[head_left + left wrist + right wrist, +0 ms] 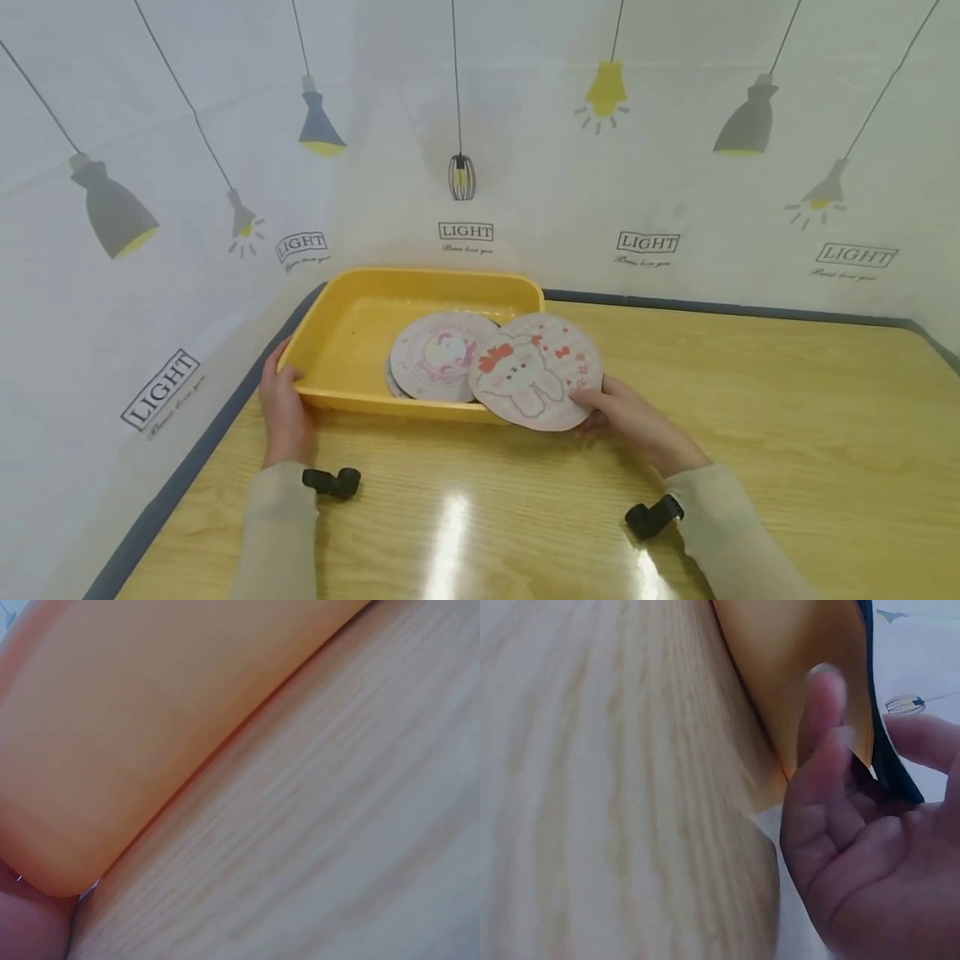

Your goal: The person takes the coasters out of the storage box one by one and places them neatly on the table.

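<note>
A yellow plastic tray (341, 337) rests on the wooden table. At its front left corner my left hand (283, 408) grips the rim, thumb over the top; the left wrist view shows the tray's outer wall (142, 727) close up. My right hand (637, 425) pinches a thin round mat (536, 379) with a bunny in a red bow printed on it. The mat is tilted and overlaps the tray's front right corner in the head view. Inside the tray lies another round mat (427, 354) with a pink print, and a further edge shows beneath it.
The wooden table (750, 417) has a dark edge strip (750, 312) along the back and left. Behind it, a white covering (547, 167) printed with hanging lamps rises close to the tray. Each wrist wears a small black camera (333, 483).
</note>
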{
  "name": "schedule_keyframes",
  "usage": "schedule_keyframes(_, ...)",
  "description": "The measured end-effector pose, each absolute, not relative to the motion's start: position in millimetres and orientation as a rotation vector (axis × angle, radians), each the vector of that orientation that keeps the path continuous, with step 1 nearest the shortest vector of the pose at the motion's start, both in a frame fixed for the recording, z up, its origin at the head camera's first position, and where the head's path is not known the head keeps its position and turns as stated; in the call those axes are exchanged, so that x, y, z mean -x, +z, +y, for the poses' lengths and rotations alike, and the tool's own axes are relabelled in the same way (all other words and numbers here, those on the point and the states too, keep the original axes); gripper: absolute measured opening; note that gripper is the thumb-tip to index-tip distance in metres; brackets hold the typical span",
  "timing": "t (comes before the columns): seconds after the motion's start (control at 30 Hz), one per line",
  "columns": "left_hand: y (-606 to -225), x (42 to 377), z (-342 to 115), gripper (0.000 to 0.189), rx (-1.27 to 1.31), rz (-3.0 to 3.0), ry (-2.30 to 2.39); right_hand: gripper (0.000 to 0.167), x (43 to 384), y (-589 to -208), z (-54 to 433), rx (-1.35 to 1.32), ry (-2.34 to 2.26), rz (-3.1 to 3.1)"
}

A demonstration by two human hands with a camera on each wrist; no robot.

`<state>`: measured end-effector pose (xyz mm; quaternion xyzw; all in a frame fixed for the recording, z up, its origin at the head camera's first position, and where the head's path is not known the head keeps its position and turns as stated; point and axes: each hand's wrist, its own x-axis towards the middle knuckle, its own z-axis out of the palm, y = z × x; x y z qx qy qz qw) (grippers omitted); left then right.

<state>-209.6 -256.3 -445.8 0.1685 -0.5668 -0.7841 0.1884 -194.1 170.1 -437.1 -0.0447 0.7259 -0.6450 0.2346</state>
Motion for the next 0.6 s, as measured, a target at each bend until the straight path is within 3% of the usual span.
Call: schedule_keyframes(0.6, -447.7, 209.8, -254.4, 0.051, -0.481, -1.510, -2.286, 0.035, 196.4, -436.6, 179.6, 0.167, -1.759, 2.073)
